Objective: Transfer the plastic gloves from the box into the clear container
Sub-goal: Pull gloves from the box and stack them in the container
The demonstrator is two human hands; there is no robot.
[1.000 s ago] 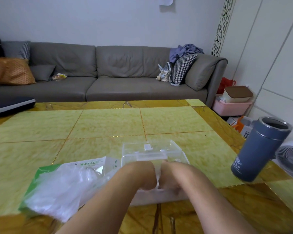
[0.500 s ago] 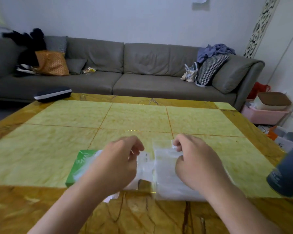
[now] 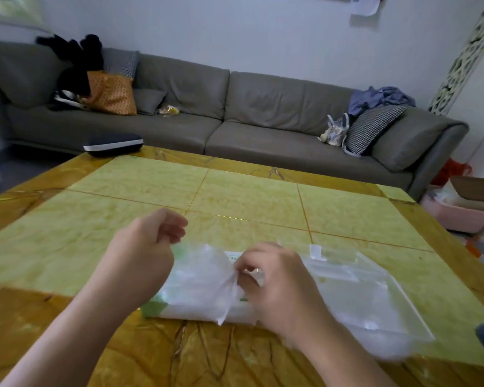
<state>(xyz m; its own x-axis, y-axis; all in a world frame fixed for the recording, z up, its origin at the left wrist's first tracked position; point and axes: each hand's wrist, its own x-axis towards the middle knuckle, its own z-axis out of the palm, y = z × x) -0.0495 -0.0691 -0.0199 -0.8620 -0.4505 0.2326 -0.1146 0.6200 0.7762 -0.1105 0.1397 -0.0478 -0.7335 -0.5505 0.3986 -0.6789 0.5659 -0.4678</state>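
While the right hand (image 3: 274,277) pinches a thin fold of the plastic gloves (image 3: 204,286) between thumb and fingertips, the left hand (image 3: 148,247) hovers beside it, loosely curled and holding nothing. The step looks like drawing gloves off the box (image 3: 154,307). Next, that filmy, crinkled, slippery bunch needs carrying rightward into the clear container (image 3: 361,291), just beside the box, without trailing. The box is green card under the milky film; the container is a rigid, shallow, transparent rectangle. Beyond, the glossy yellow-tiled counter (image 3: 249,196), then a grey sofa (image 3: 263,107).
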